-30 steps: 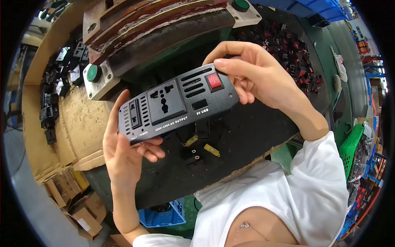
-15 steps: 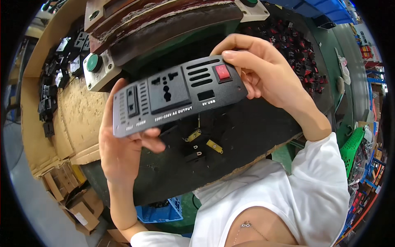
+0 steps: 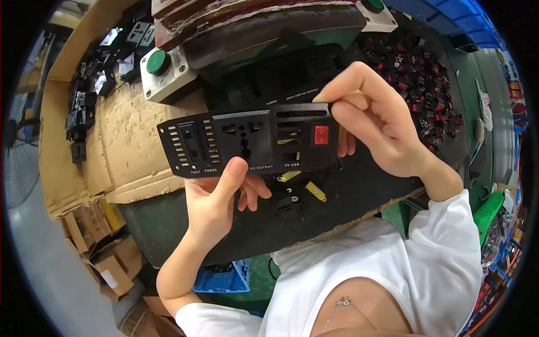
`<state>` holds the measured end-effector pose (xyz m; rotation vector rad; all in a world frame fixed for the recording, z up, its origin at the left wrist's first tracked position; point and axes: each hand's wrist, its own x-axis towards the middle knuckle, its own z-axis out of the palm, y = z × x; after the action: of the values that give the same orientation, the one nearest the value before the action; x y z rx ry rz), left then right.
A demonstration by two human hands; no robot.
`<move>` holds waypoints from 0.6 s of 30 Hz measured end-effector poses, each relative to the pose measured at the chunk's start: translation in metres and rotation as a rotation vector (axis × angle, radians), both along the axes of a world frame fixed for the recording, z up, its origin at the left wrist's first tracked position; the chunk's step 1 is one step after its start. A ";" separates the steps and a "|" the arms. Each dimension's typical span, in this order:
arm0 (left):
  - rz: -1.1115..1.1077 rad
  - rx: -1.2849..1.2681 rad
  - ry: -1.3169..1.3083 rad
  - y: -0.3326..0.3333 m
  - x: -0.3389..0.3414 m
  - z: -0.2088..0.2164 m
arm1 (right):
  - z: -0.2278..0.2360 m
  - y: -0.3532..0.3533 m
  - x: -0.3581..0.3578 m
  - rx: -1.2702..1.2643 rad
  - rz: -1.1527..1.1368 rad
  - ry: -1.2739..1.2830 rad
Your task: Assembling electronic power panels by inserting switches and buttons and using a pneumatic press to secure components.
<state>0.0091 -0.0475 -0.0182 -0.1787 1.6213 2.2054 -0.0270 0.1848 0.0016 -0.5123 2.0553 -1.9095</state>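
A black metal socket panel [image 3: 264,149] is held up above the bench, its printed face turned toward me. It carries a black universal socket [image 3: 231,139], slots and a red rocker switch [image 3: 320,135] near its right end. My left hand [image 3: 213,205] grips the lower edge, thumb on the front and fingers curled behind. At the upper right corner my right hand [image 3: 387,132] pinches the panel, its fingertips partly hidden behind it. Farther back, another dark printed panel [image 3: 244,92] lies below the press, mostly covered by the held one.
A press with a green push button [image 3: 158,62] stands behind. Cardboard [image 3: 132,137] bearing black sockets [image 3: 78,121] lies left; a pile of red-and-black switches [image 3: 412,84] is at right. Brass strips [image 3: 316,191] lie on the dark bench [image 3: 258,230]. A blue crate [image 3: 224,281] sits below.
The panel has turned from a tilt to nearly level, facing me more squarely. My left hand has shifted from its left end to the lower edge, thumb now in front.
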 end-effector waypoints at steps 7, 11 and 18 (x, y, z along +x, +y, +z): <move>0.070 -0.041 0.044 0.002 0.001 0.003 | -0.005 -0.001 -0.002 0.045 0.038 0.054; 0.035 -0.047 0.052 -0.001 0.001 0.001 | -0.006 -0.001 -0.002 0.078 0.023 0.052; 0.014 -0.083 0.101 -0.004 0.000 -0.004 | -0.005 -0.003 -0.002 0.014 -0.001 -0.023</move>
<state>0.0092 -0.0511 -0.0223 -0.1039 1.7715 2.1913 -0.0290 0.1817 -0.0039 -0.4841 2.0536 -1.8913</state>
